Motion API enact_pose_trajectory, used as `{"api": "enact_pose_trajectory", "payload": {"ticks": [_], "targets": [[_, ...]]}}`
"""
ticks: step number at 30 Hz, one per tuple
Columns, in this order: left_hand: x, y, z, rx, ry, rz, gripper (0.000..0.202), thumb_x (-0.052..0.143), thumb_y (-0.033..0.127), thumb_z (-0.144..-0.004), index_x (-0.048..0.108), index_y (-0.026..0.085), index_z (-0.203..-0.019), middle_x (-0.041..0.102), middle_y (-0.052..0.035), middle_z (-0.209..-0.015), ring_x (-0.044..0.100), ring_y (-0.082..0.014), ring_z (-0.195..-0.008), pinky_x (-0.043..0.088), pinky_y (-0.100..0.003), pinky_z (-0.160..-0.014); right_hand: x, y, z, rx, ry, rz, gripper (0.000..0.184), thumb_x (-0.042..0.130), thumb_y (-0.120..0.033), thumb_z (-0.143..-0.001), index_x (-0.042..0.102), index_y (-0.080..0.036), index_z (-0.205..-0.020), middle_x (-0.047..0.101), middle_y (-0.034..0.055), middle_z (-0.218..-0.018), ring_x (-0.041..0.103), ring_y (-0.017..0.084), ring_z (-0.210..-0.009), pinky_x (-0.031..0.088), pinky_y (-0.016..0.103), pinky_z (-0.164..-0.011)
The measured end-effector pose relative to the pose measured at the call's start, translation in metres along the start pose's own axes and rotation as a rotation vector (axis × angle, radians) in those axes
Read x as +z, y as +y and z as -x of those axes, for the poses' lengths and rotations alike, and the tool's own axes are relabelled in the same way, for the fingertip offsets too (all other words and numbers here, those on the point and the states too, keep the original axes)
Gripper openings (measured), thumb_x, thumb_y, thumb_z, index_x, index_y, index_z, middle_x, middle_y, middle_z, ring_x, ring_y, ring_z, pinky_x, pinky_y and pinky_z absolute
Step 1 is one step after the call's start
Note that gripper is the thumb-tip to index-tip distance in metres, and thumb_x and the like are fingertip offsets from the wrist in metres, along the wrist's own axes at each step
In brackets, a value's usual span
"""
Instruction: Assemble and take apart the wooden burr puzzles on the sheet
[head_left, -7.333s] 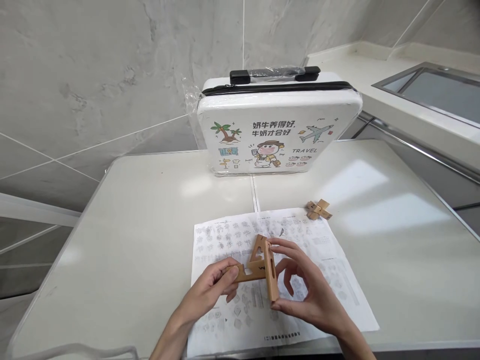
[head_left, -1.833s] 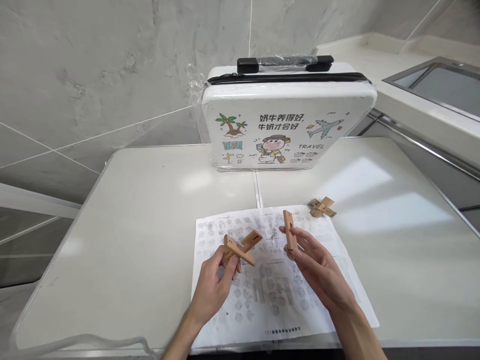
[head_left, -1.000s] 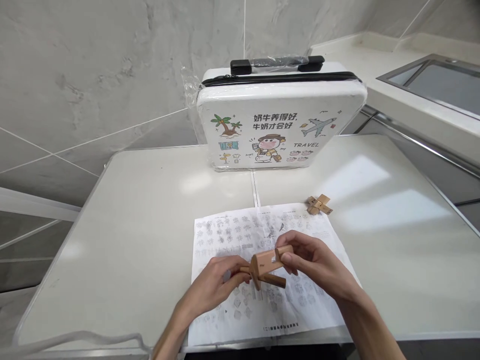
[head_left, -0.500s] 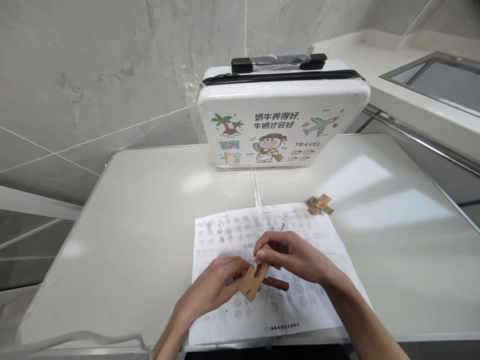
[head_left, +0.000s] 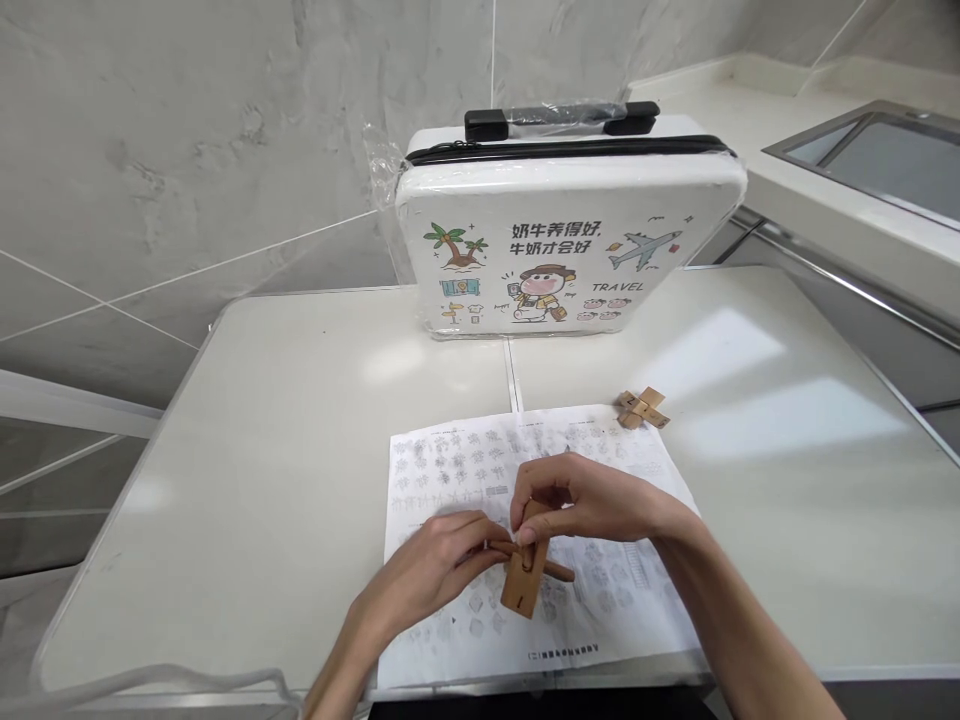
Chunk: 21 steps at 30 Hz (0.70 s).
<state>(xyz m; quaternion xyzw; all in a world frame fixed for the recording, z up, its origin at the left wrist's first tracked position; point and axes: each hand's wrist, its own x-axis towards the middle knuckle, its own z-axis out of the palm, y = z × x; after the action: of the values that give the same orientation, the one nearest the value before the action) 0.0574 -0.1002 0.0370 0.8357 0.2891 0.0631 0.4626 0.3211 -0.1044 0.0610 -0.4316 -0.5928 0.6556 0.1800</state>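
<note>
My right hand [head_left: 574,500] is closed on a flat wooden puzzle piece [head_left: 523,590] with a slot and a dark mark near its lower end. A thin wooden puzzle bar [head_left: 559,572] crosses by the slotted piece and sticks out to its right. My left hand [head_left: 442,560] pinches the left end of the bar. Whether the bar runs through the slot or behind it, I cannot tell. Both pieces are above a printed sheet [head_left: 442,640] covered with small puzzle diagrams.
An assembled wooden burr puzzle [head_left: 643,408] with dark marks lies at the sheet's far right corner. A white plastic-wrapped suitcase [head_left: 495,300] stands upright at the back of the white table [head_left: 277,450]. A pale cable [head_left: 180,675] runs along the front left edge.
The slotted piece has turned more upright and moved slightly right, so its marked face shows more. My right hand has shifted a little with it. My left hand stays nearly in place.
</note>
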Motion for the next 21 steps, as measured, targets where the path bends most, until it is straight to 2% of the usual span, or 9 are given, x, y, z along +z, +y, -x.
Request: {"api": "enact_pose_trajectory", "payload": {"ticks": [4,10,15,21], "targets": [[0.000,-0.002,0.001,-0.002,0.006,0.030,0.020,0.052,0.030,-0.112,0.069,0.023,-0.106,0.076,-0.0015,-0.102,0.071,-0.0166,-0.086,0.053,-0.028,-0.080,-0.002,0.007,-0.003,-0.011,-0.033,-0.050,0.029,0.081,-0.049,-0.093,0.079,-0.021,-0.099,0.060,-0.0035,-0.068,0.048,0.012,-0.062,0.036,0.025,-0.056],[0.001,-0.005,0.003,-0.019,0.004,0.092,0.019,0.053,0.030,-0.111,0.071,0.024,-0.111,0.078,-0.0011,-0.105,0.073,-0.0169,-0.090,0.053,-0.030,-0.087,-0.002,0.015,-0.005,-0.009,-0.110,-0.176,0.032,0.076,-0.051,-0.096,0.076,-0.020,-0.106,0.071,0.0009,-0.079,0.056,0.013,-0.065,0.046,0.026,-0.061],[0.001,-0.008,0.004,-0.036,0.028,0.157,0.019,0.053,0.030,-0.111,0.071,0.023,-0.109,0.078,-0.0011,-0.099,0.071,-0.0167,-0.085,0.053,-0.029,-0.082,0.000,0.024,-0.008,0.014,-0.126,-0.280,0.030,0.075,-0.048,-0.098,0.070,-0.021,-0.107,0.072,0.0008,-0.084,0.062,0.014,-0.072,0.049,0.026,-0.065],[0.001,-0.008,0.005,-0.094,0.021,0.244,0.018,0.054,0.029,-0.109,0.071,0.023,-0.107,0.077,-0.0003,-0.095,0.071,-0.0158,-0.084,0.053,-0.028,-0.080,0.001,0.032,-0.009,0.029,-0.155,-0.354,0.034,0.079,-0.051,-0.095,0.072,-0.020,-0.106,0.075,0.0034,-0.091,0.063,0.014,-0.073,0.051,0.027,-0.066]]}}
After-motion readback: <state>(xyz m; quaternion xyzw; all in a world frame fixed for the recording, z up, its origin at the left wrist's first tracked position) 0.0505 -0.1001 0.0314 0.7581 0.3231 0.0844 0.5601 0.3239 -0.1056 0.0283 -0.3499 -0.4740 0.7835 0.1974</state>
